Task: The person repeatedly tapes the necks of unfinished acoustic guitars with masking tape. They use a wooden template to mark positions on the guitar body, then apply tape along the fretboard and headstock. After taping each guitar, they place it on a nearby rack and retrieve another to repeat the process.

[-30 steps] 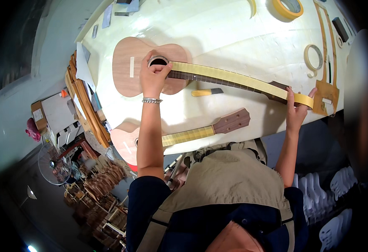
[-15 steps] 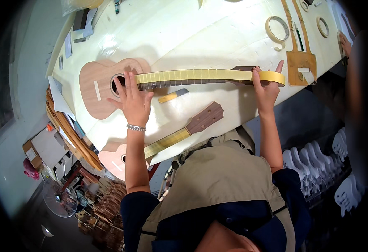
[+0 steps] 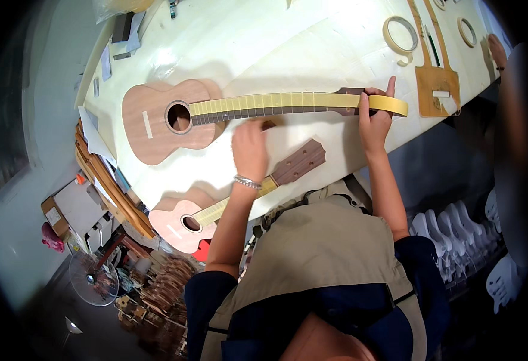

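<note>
A bare-wood ukulele [image 3: 155,141] lies across the table, its body to the left and its neck to the right. Yellow tape [image 3: 300,100] runs along the far half of its fretboard and loops past the headstock. My right hand [image 3: 375,129] is at that headstock, closed on the tape's end with one finger raised. Between the two instruments, my left hand [image 3: 250,147] curls over a small yellow-handled knife. Only the knife's dark end [image 3: 268,125] shows; the hand hides its handle. Nearer me lies a smaller ukulele [image 3: 173,225], its taped neck partly behind my left forearm.
Tape rolls [image 3: 400,34] and a flat brown wooden template [image 3: 429,108] lie at the far right. Another person's hand [image 3: 497,53] is at the table's right edge. Curved wooden pieces [image 3: 110,186] stand at the left edge. White guitar-shaped bodies [image 3: 450,231] hang below right.
My left hand has left the ukulele's soundhole and moved right and nearer, over the knife. My right hand stays at the headstock with the tape. The view has shifted slightly.
</note>
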A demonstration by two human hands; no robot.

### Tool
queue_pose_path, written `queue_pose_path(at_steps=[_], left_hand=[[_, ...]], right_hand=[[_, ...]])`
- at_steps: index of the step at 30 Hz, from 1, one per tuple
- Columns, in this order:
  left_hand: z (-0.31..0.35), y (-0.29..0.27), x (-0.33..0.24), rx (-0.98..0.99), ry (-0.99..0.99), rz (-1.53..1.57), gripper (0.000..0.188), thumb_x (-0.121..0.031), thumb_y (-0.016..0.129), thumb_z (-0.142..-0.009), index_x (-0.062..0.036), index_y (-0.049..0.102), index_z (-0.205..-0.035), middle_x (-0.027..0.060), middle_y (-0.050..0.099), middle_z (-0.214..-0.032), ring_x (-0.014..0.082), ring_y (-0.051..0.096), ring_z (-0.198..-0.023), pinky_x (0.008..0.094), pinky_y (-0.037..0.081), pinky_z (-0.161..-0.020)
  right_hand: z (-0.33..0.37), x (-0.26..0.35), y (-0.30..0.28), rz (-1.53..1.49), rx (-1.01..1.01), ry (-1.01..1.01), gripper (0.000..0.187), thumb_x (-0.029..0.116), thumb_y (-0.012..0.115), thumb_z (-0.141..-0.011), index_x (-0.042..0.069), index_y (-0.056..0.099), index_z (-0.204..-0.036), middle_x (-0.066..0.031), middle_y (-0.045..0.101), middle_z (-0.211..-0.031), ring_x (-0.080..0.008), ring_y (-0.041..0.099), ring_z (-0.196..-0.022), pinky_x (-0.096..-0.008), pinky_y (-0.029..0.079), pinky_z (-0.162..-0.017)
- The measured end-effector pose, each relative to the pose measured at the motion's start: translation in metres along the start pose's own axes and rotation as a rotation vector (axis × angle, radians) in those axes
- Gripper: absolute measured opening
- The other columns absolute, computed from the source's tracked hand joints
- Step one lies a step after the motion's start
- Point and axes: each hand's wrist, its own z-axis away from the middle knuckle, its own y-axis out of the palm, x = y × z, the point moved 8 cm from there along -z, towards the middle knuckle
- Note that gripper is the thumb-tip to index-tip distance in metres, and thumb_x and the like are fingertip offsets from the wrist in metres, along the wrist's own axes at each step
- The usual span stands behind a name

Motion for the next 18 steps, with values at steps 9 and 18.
queue_pose_path(at_steps=[9,18], left_hand=[[-0.024,-0.014,-0.033,0.094,-0.167,0.524,0.023,-0.008,0.070,-0.078,-0.0016,0.059,-0.098,0.0043,0.065,-0.071,0.0126,0.061,-0.065,0.0229,0.048,-0.059],[-0.052,0.034,-0.061,0.263,-0.363,1.018,0.053,0.000,0.065,-0.083,0.0010,0.045,-0.131,0.0007,0.061,-0.069,0.0019,0.054,-0.062,0.0167,0.045,-0.058]], right_hand=[[-0.003,-0.002,0.004,0.092,0.019,-0.064,0.052,0.009,0.055,-0.086,0.002,0.039,-0.135,-0.0042,0.058,-0.083,-0.0198,0.056,-0.082,-0.0419,0.032,-0.102],[-0.002,0.001,0.001,0.151,-0.026,-0.125,0.044,0.009,0.055,-0.086,0.006,0.047,-0.129,-0.0028,0.059,-0.082,-0.0207,0.057,-0.081,-0.0449,0.031,-0.103]])
